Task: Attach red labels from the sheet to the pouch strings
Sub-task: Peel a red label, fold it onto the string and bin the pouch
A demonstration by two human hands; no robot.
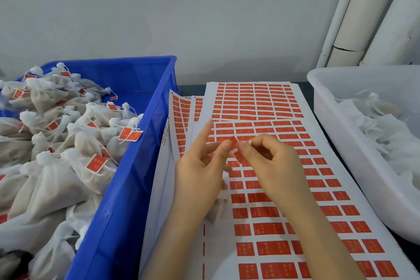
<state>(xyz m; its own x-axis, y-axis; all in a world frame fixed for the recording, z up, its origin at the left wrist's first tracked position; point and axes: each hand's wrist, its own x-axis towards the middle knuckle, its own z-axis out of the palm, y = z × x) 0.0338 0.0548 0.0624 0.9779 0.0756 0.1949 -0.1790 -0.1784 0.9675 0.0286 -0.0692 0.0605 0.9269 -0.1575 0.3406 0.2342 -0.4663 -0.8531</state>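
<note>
A white sheet of red labels (284,211) lies on the table in front of me. Both hands hover over it. My left hand (200,173) holds a white mesh pouch (217,209) under the palm, with thumb and forefinger pinched near one red label (237,154). My right hand (270,166) pinches that same label from the right. The pouch string is too thin to make out between the fingers.
A blue crate (127,188) at left is full of white pouches with red labels on them. A white tub (341,143) at right holds plain white pouches. More label sheets (254,100) lie behind, partly fanned. White pipes (363,18) stand against the wall.
</note>
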